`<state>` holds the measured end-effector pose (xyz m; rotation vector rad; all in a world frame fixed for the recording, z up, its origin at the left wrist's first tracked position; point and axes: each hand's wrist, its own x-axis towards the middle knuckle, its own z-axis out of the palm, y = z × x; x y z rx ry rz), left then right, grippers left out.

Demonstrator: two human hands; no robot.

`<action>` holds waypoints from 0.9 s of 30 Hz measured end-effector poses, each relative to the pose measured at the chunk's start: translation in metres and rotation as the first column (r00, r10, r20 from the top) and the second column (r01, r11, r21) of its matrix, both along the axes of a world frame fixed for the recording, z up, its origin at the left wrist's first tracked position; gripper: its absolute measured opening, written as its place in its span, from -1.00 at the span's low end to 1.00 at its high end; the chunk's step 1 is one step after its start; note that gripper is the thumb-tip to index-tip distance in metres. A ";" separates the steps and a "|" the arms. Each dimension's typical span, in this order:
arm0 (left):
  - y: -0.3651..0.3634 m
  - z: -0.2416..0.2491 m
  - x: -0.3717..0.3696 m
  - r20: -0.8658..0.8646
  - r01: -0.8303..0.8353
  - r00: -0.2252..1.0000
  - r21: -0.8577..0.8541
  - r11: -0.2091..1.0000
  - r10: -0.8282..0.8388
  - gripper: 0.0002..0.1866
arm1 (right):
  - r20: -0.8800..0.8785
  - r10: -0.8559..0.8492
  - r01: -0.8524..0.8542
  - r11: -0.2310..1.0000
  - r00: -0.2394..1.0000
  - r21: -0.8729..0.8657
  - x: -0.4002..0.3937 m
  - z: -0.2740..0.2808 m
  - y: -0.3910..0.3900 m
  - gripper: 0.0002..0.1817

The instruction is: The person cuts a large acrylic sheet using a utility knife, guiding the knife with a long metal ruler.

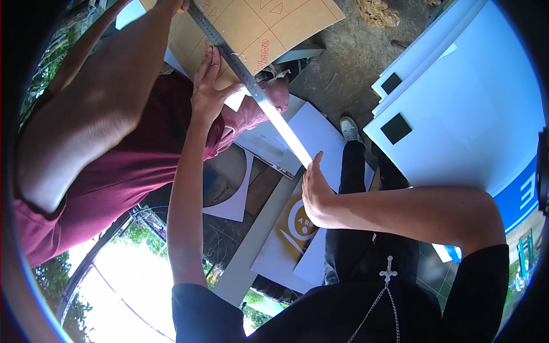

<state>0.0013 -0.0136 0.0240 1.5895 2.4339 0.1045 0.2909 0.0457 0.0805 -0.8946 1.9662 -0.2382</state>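
A long metal ruler (234, 60) runs diagonally across a brown-papered sheet (251, 26) with red print and extends past its edge. My left hand (210, 91) lies at the sheet's edge, fingertips against the ruler's side and thumb spread out toward its other side. At the ruler's lower, brightly lit end is my right hand (315, 191), closed around the tip; its fingers are partly hidden. A co-worker in a maroon shirt (143, 143) leans in from the left, one arm (108, 97) reaching to the ruler's top end, where a bit of orange shows by the hand.
Large white panels (457, 108) with black squares and a blue strip stand at the right. Below the ruler lie white sheets (311, 123), a cut-out white piece (237, 200) and a yellow-and-white sign (291, 234). Crumpled brown paper (378, 12) rests on the floor.
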 end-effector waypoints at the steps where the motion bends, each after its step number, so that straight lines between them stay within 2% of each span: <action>1: 0.000 0.000 0.000 0.008 0.006 1.000 0.010 1.000 -0.006 0.16 | 0.000 -0.002 0.002 1.000 1.000 0.008 0.000 0.000 -0.001 -0.17; 6: -0.002 -0.004 -0.005 0.005 0.027 1.000 0.031 0.999 -0.027 0.14 | -0.007 -0.016 0.016 1.000 1.000 0.006 0.001 0.000 -0.001 -0.16; 8: 0.004 -0.004 -0.002 0.219 0.025 0.974 0.131 0.991 -0.053 -0.02 | 0.005 -0.008 0.008 1.000 1.000 -0.008 0.000 0.001 0.001 -0.17; 10: 0.037 0.008 0.012 0.364 -0.224 0.906 -0.017 0.974 0.215 -0.20 | 0.017 0.002 -0.002 1.000 1.000 -0.016 -0.002 0.002 0.003 -0.17; 11: 0.076 0.023 0.026 0.350 -0.438 0.799 -0.217 0.872 0.489 -0.29 | 0.025 0.008 -0.008 1.000 1.000 -0.018 -0.003 0.003 0.004 -0.17; 13: 0.095 0.027 0.035 0.238 -0.608 0.676 -0.354 0.711 0.697 -0.45 | 0.033 0.009 -0.009 1.000 0.999 -0.023 -0.004 0.004 0.005 -0.18; 14: 0.087 0.018 0.036 0.196 -0.605 0.715 -0.308 0.734 0.671 -0.52 | 0.033 0.004 -0.003 1.000 0.999 -0.026 -0.004 0.004 0.005 -0.18; 17: 0.024 0.003 0.004 0.475 -0.355 0.799 -0.121 0.927 0.368 -0.33 | 0.021 -0.014 0.014 1.000 1.000 -0.026 -0.002 0.002 0.003 -0.21; 18: 0.006 -0.006 0.000 0.250 -0.178 0.954 0.028 0.984 0.166 -0.23 | 0.015 -0.020 0.021 1.000 1.000 -0.024 -0.001 0.001 0.001 -0.23; 19: -0.002 -0.007 -0.002 -0.019 0.040 0.999 0.123 0.992 -0.038 -0.12 | 0.019 -0.023 0.023 0.999 1.000 -0.024 -0.001 0.001 0.001 -0.24; 20: -0.006 -0.010 -0.008 0.025 0.032 0.999 0.075 0.997 -0.034 0.10 | 0.024 -0.025 0.026 0.999 0.999 -0.024 -0.001 0.001 0.002 -0.25; 27: -0.002 -0.003 -0.003 0.066 -0.024 0.998 0.042 0.999 0.021 0.09 | 0.031 0.006 -0.005 0.999 0.999 -0.035 -0.003 0.004 0.006 -0.29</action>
